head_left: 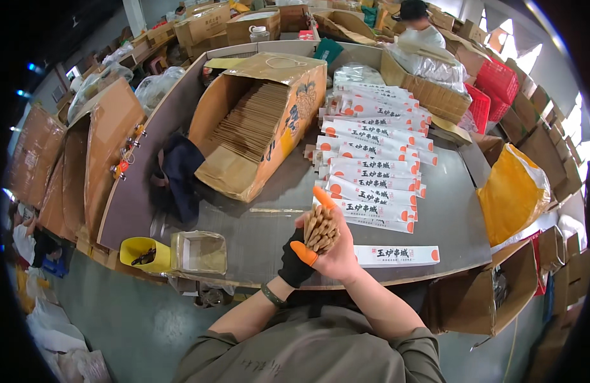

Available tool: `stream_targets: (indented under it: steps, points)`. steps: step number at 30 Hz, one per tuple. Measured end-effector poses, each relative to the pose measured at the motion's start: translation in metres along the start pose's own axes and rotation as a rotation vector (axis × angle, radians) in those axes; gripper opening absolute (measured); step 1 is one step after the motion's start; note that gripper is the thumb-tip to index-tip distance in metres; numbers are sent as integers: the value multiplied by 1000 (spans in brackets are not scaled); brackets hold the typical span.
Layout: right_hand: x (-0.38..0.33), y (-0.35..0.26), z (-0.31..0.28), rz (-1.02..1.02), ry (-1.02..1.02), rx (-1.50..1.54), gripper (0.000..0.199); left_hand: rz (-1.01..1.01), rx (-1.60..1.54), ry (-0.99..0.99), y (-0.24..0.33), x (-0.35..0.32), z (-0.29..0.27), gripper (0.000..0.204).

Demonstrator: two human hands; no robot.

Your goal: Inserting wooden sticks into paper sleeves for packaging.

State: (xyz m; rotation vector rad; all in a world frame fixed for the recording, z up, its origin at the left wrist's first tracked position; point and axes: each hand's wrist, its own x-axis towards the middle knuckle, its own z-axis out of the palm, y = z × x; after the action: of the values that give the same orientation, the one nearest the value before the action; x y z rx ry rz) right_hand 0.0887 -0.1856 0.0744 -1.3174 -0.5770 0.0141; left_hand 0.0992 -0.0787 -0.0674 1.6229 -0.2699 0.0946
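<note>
Above the near part of the table, both my hands are closed round a bundle of wooden chopsticks (322, 231), whose ends point up toward me. My left hand (295, 262) wears a black glove and presses on the bundle's left side. My right hand (341, 254), with its palm bare, wraps the right side. Two fingertips carry orange covers. Just right of my hands, a single white paper sleeve (400, 255) with dark print and an orange dot lies near the table edge. Beyond it, overlapping white sleeves (378, 149) run up the table in a long stack.
An open carton (247, 182) holding rows of brown sticks lies left of the sleeves. Dark cloth (182, 179), a yellow container (143, 256) and a clear-sided box (199, 254) are at the left. A yellow bag (515, 195) hangs at the right edge. A person (421, 29) is behind.
</note>
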Motion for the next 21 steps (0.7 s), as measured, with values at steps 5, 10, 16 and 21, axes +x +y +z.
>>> stream_targets:
  steps: [5,10,16,21]
  points:
    - [-12,27,-2,143,25,34,85,517,408,83,-15,-6,-3,46]
    - [-20,28,-3,123,80,31,71,-213,247,-45,23,-10,-5,49]
    - [4,21,-9,307,104,135,59,47,26,-93,30,-12,-11,48]
    - [31,6,-24,463,122,-134,86,-495,-934,-369,44,-7,-17,32]
